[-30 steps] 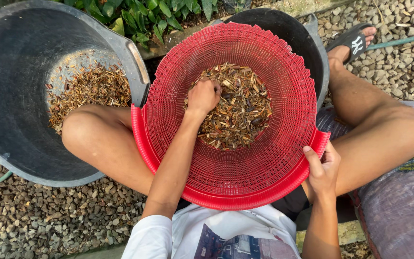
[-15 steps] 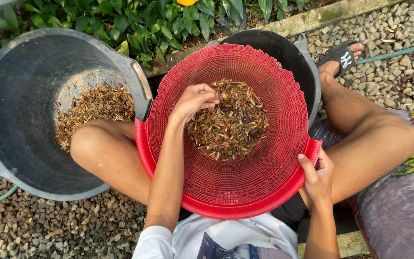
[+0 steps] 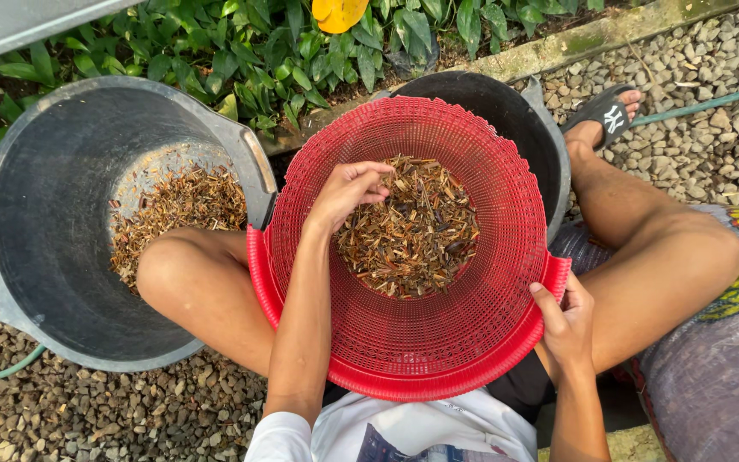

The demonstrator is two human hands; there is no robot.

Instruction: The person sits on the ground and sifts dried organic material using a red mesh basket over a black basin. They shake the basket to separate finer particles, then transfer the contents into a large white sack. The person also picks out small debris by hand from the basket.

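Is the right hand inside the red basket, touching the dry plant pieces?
No, the right hand grips the red basket by its outer rim, apart from the dry plant pieces.

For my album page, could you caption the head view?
Left hand sifts dry plant bits in a red basket; right hand grips its rim.

Grey gravel ground (image 3: 729,137) carried everything. A large grey tub (image 3: 36,257) sat on it at the left, a black tub (image 3: 506,111) farther off near the middle, and a green hose (image 3: 703,103) ran across the far right.
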